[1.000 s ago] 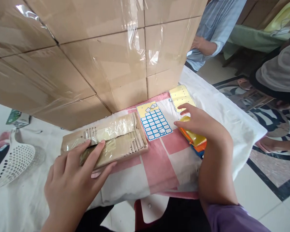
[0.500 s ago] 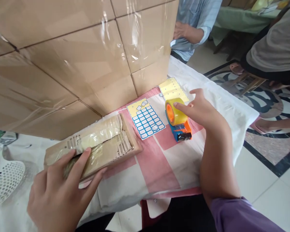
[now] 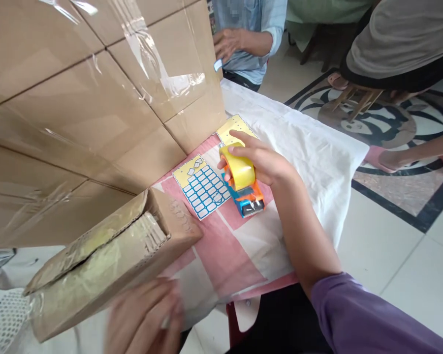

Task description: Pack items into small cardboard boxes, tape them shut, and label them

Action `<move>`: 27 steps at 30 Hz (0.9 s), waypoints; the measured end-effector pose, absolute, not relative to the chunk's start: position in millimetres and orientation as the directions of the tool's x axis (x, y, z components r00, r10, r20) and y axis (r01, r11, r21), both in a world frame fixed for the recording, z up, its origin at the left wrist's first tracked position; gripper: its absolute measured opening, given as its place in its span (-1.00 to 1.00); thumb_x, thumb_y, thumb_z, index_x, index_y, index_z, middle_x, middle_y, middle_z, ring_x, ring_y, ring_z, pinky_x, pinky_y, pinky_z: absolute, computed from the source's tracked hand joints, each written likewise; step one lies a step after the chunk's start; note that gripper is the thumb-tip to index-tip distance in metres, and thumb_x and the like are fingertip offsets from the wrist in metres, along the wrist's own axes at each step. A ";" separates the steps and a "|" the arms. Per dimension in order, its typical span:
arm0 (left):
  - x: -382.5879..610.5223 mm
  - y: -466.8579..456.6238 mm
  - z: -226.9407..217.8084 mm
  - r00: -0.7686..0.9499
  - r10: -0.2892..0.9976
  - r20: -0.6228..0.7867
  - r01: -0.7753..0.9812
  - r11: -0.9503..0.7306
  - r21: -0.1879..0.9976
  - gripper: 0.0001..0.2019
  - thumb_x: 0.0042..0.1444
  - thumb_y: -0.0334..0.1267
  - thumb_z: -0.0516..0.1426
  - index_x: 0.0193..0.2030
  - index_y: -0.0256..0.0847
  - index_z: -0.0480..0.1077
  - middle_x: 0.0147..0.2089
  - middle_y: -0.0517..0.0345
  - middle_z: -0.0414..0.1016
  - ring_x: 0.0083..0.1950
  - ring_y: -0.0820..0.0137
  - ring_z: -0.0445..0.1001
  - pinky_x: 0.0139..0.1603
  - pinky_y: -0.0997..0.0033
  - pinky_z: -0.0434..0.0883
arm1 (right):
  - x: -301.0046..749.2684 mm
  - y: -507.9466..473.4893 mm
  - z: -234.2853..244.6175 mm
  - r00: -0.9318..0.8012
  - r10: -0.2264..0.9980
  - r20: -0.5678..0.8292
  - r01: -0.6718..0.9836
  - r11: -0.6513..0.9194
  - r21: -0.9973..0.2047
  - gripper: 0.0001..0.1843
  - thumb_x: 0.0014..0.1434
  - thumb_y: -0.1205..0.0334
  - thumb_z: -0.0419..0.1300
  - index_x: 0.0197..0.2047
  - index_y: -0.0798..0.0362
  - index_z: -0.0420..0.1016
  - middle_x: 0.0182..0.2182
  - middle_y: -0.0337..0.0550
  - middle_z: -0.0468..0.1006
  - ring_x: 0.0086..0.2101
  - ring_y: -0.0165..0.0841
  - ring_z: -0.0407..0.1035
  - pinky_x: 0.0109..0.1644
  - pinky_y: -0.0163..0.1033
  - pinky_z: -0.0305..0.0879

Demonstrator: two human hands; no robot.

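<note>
My right hand (image 3: 256, 155) is wrapped round a yellow roll of clear tape, with fingertips showing on its left side. The roll sits in an orange and blue tape dispenser (image 3: 247, 199) on the cloth. Low in the view, my left hand (image 3: 147, 317) is smeared by motion, just off the near side of a long cardboard box (image 3: 114, 268). Its fingers look drawn together, but I cannot make out anything in them. The box has tape along its top, and its flaps leave a narrow gap. A blue-and-white label sheet (image 3: 203, 189) lies between box and dispenser.
A tall stack of taped cartons (image 3: 107, 123) stands behind the box. A second yellow sheet (image 3: 236, 129) lies beyond the dispenser. A white perforated ladle (image 3: 5, 314) is at the left. Across the table a person's hand (image 3: 227, 44) touches the stack; another person sits at right.
My left hand has come off the box and down towards me. The box now stands taller, its side showing. My right hand has gone from touching the tape roll to wrapping round it.
</note>
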State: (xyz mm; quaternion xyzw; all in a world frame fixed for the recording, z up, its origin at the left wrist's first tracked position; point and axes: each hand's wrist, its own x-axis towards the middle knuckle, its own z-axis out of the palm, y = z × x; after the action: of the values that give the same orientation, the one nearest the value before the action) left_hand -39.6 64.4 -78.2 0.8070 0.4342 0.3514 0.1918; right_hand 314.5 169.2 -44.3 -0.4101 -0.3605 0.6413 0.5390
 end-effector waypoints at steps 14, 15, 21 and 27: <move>153.8 149.4 -106.7 0.431 0.902 0.035 -0.110 0.014 0.994 -0.82 0.22 -0.06 0.25 -0.19 -0.08 0.58 -0.11 0.15 0.58 0.01 0.31 0.52 0.11 0.33 0.42 | 289.9 157.8 -36.5 0.187 0.937 0.294 0.113 0.277 -0.954 -0.02 0.31 -0.18 0.18 0.57 -0.14 -0.28 0.48 -0.11 0.07 0.43 -0.03 0.01 0.48 0.17 0.00; 155.7 151.4 -111.0 0.439 0.898 0.029 -0.133 0.033 0.991 -0.82 0.22 -0.05 0.26 -0.19 -0.09 0.58 -0.12 0.15 0.59 0.00 0.32 0.53 0.10 0.34 0.42 | 292.1 161.7 -41.7 0.168 0.934 0.314 0.147 0.292 -0.945 -0.06 0.32 -0.17 0.18 0.56 -0.15 -0.23 0.46 -0.12 0.13 0.42 -0.02 0.02 0.47 0.17 0.03; 152.0 155.4 -130.6 0.487 0.868 -0.098 -0.209 0.224 0.952 -0.67 0.15 0.08 0.26 -0.25 -0.16 0.61 -0.10 0.04 0.65 0.05 0.20 0.56 0.14 0.20 0.45 | 288.6 175.8 -57.1 0.028 0.918 0.395 0.241 0.377 -0.894 -0.30 0.38 -0.15 0.09 0.50 -0.15 0.10 0.39 -0.16 0.29 0.43 -0.07 0.03 0.47 0.12 0.09; 149.2 150.9 -129.9 0.519 0.835 -0.186 -0.188 0.324 0.927 -0.69 0.02 0.07 0.36 -0.31 -0.14 0.65 -0.20 0.06 0.68 -0.01 0.20 0.61 0.18 0.17 0.43 | 301.1 177.9 -60.2 0.056 0.925 0.375 0.203 0.358 -0.912 -0.31 0.42 -0.22 -0.02 0.49 -0.12 0.14 0.46 -0.21 0.15 0.48 -0.24 -0.15 0.55 0.03 -0.14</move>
State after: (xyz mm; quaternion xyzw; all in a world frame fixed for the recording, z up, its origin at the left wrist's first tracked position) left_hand 149.2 150.9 -129.9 0.4663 0.3464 0.3474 0.7361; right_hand 301.1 177.9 -60.2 -0.4652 -0.6061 0.3236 0.5582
